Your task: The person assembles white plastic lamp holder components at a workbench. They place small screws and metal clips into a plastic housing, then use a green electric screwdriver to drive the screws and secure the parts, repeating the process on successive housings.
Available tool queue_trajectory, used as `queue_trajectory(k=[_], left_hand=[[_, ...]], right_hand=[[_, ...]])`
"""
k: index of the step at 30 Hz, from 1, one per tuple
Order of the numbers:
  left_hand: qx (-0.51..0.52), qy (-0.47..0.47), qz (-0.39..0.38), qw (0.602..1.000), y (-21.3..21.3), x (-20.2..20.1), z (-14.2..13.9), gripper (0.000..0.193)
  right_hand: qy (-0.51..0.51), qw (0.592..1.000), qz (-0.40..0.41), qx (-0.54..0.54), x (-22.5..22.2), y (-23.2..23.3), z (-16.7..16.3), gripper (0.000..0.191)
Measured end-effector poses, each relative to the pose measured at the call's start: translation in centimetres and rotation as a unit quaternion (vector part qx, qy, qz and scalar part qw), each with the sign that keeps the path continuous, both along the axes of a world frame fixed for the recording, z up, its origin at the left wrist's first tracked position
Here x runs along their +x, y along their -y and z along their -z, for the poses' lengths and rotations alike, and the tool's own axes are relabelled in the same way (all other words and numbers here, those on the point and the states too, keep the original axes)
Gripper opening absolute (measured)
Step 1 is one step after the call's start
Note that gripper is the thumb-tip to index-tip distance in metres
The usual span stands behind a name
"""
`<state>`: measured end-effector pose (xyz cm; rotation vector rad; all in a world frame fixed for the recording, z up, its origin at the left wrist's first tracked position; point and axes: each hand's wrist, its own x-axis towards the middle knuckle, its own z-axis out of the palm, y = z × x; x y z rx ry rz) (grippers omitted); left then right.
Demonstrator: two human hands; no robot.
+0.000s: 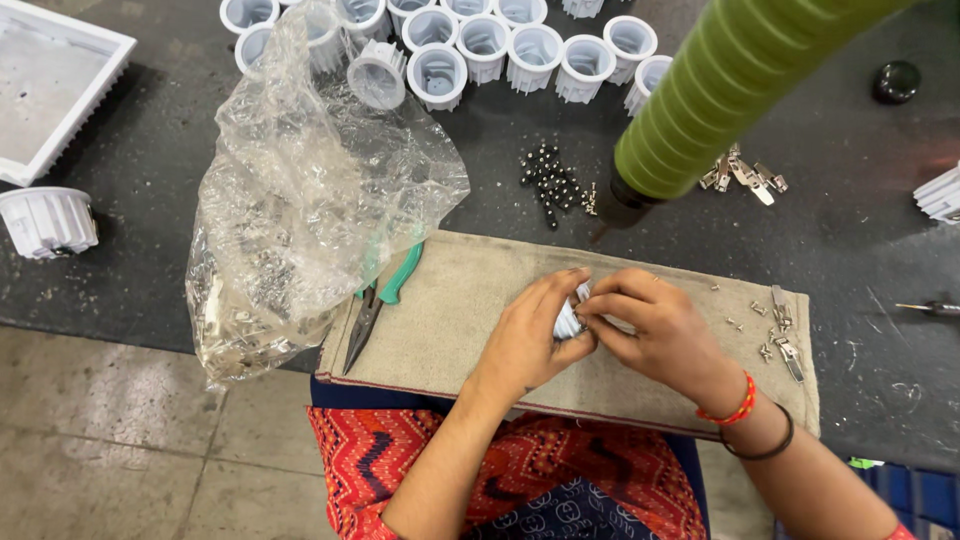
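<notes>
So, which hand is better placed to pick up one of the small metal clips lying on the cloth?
Probably the right hand. The metal clips lie on the cloth just beyond its wrist side, while the left hand is further away and cups the white ribbed part.

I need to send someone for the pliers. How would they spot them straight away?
Find the beige cloth at the front of the dark bench. The pliers lie on its left edge, half under the clear plastic bag. Their green handles are unlike anything nearby.
</notes>
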<state>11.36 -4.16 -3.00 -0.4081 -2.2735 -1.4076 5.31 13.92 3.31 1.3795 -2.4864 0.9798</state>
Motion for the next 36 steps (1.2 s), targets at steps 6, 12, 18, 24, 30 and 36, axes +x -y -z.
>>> queue_trajectory(k=[6,12,18,24,30,36], left_hand=[[-0.009,0.007,0.002,1.0,0.2,0.2,0.4,0.073],[-0.017,0.02,0.0,1.0,0.4,0.3,0.8,0.072],[-0.02,0.007,0.002,1.0,0.7,0.4,0.9,0.073],[-0.01,0.02,0.008,1.0,0.8,0.4,0.9,0.071],[-0.023,0.007,-0.003,1.0,0.7,0.7,0.7,0.067],[-0.01,-0.013,-0.048,0.999,-0.4,1.4,0.8,0.064]], right_hand=[[-0.043,0.999,-0.016,0.012,0.8,-0.1,0.0,0.022],[-0.076,0.997,-0.025,0.007,1.6,-0.2,0.0,0.025],[-0.085,0.996,-0.023,0.024,2.0,0.0,0.1,0.028],[-0.083,0.996,-0.025,0.035,2.1,-0.5,0.5,0.033],[0.01,0.999,0.032,0.017,1.8,-1.1,-0.7,0.041],[0.081,0.936,0.112,-0.325,0.8,-2.4,-10.8,0.03]])
